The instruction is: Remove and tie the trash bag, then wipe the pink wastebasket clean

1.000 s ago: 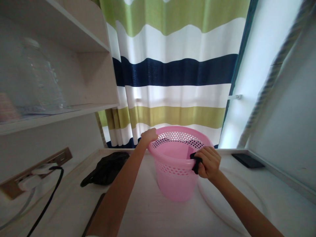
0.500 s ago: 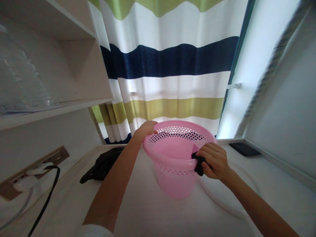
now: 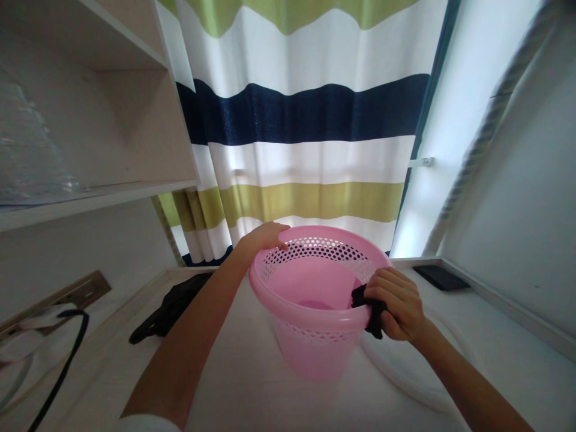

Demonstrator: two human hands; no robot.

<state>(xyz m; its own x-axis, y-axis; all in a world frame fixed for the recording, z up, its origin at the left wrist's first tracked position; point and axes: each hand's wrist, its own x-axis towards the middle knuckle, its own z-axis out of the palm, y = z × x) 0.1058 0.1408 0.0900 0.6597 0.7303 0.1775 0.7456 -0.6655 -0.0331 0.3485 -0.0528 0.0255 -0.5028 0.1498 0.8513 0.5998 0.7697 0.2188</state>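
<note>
A pink plastic basket [image 3: 315, 354] with a perforated band under its rim is in front of me, its opening tipped toward me. My left hand [image 3: 265, 237] grips the far-left rim, thumb inside and fingers partly hidden. At the right rim, my right hand [image 3: 398, 303] is closed around a bunched black cloth or bag [image 3: 374, 315], which lies over the rim; its exact kind is unclear. The inside of the basket looks plain pink where it shows.
Left of the basket, a crumpled black bag [image 3: 173, 306] lies on the white tabletop [image 3: 238, 384]. A pale round rim [image 3: 400, 384] and a flat black object [image 3: 441, 278] are at right. Shelf [image 3: 99, 201], power sockets [image 3: 83, 291] with plugs and cords stand left; a striped curtain [image 3: 306, 162] hangs behind.
The view has shifted slightly, and the basket sits a little lower and nearer in it. Both hands keep their places on the rim, with the black material still in the right hand.
</note>
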